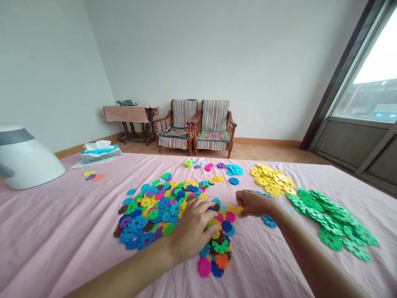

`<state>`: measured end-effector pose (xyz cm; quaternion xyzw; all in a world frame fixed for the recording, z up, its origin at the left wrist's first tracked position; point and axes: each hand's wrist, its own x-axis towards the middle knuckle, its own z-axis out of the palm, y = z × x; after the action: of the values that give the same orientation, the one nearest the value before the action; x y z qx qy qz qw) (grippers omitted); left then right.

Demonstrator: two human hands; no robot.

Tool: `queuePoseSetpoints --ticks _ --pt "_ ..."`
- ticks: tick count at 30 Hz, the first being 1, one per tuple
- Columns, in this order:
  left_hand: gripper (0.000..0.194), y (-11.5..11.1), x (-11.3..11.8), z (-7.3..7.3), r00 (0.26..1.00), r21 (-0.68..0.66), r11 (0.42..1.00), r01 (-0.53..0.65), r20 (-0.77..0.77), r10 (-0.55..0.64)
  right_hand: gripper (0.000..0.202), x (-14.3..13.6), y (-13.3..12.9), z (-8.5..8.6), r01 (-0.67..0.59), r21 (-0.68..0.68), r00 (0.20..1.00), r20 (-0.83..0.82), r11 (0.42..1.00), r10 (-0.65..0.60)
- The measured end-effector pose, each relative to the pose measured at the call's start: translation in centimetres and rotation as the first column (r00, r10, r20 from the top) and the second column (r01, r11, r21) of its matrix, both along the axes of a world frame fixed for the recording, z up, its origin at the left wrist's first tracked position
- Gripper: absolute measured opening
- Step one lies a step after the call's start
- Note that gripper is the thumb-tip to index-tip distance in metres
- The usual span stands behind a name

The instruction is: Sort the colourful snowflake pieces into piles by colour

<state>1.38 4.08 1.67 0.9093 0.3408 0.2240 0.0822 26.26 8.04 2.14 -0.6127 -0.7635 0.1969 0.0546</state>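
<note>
Evidently, the left hand (197, 225) lies over the mixed pile (167, 209), its fingers slightly apart and angled down onto the discs. The right hand (254, 203) is curled at the pile's right edge, fingertips drawn in beside a yellow disc (238, 210); whether they are clamped on it cannot be told. Sound handling would call for a light left palm, enough to steady the overlapping discs without dragging them, while the right hand takes one disc by its notched rim. Pressing hard could slide neighbours along — the pieces look thin and loosely stacked.

To the right, blue discs (269, 222) lie just beside and partly hidden by the right wrist. The yellow heap (273, 178) sits beyond it, near the far edge of the cloth (77, 231), and the green heap (331, 215) spreads to the right of the forearm. A strip of cloth shows between the mixed pile and the yellow heap — the easier lane for the right hand, as a low forearm could brush the blue discs. Light-blue discs (235, 169) lie close to that far edge. At far left stand the tissue box (101, 155) and a white appliance (27, 161).
</note>
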Motion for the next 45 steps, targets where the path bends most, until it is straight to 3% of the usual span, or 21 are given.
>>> queuePoseSetpoints --ticks 3,8,13,18,22,26,35,41,45 --pt "0.024 3.9 0.8 -0.1 0.993 0.087 0.994 -0.064 -0.089 0.072 0.009 0.3 0.9 -0.7 0.057 -0.007 0.986 -0.159 0.998 -0.057" --pt "0.023 9.1 2.2 -1.2 0.973 0.126 0.986 -0.111 -0.189 0.134 0.005 -0.5 4.5 -2.8 0.336 0.102 0.895 -0.343 0.936 -0.284" --pt "0.023 10.4 3.2 -2.2 0.956 0.105 0.984 -0.141 -0.243 0.163 0.014 -2.1 8.9 -4.0 0.526 0.192 0.814 -0.394 0.829 -0.426" --pt "0.027 10.4 3.1 -2.1 0.945 0.087 0.985 -0.147 -0.282 0.166 0.017 -3.8 11.6 -4.0 0.576 0.246 0.800 -0.365 0.780 -0.476" --pt "0.030 10.5 2.7 -2.0 0.940 0.075 0.986 -0.146 -0.299 0.162 0.019 -4.5 11.5 -4.0 0.562 0.280 0.817 -0.332 0.778 -0.471" --pt "0.029 10.6 2.7 -1.9 0.943 0.062 0.989 -0.133 -0.298 0.146 0.021 -4.6 9.6 -4.0 0.508 0.324 0.856 -0.295 0.798 -0.425" --pt "0.034 11.6 3.0 -2.4 0.955 0.056 0.991 -0.124 -0.265 0.135 0.038 -5.0 5.2 -4.5 0.279 0.339 0.959 -0.143 0.899 -0.244" --pt "0.037 11.7 2.7 -2.6 0.957 0.065 0.989 -0.131 -0.252 0.144 0.052 -5.5 4.8 -4.1 0.119 0.327 0.993 -0.019 0.937 -0.119" --pt "0.031 11.5 2.5 -2.4 0.958 0.071 0.990 -0.123 -0.253 0.137 0.052 -5.9 5.0 -4.3 0.114 0.325 0.992 0.011 0.939 -0.124"
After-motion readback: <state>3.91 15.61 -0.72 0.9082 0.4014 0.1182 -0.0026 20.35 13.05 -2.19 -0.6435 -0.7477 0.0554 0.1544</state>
